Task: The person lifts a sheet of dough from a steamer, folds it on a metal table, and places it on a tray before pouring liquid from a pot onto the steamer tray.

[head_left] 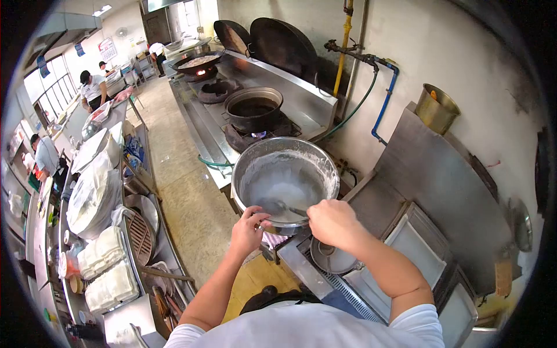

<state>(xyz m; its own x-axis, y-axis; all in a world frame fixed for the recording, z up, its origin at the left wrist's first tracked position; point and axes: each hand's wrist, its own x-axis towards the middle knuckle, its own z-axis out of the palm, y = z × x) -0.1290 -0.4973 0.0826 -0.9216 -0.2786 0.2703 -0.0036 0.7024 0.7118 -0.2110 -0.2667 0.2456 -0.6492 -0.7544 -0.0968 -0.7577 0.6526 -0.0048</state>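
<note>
The right hand (333, 222) is closed around the handle of one ladle (297, 211); the left hand (249, 231) is at the near rim with its fingers bent, and whether it grips the rim I cannot tell. The ladle lies inside one big metal bowl (328, 168), its long axis running roughly crosswise, head leftward in cloudy liquid (284, 188), handle toward the right hand. The bowl is just ahead of both hands. Below the right forearm sits one small pan (343, 262). Beyond the bowl, one dark pot (253, 123) sits over a lit burner; farther along are one wok (188, 68) with food and two big woks (282, 49) leaning against the wall. At least four people (93, 90) show in the background.
</note>
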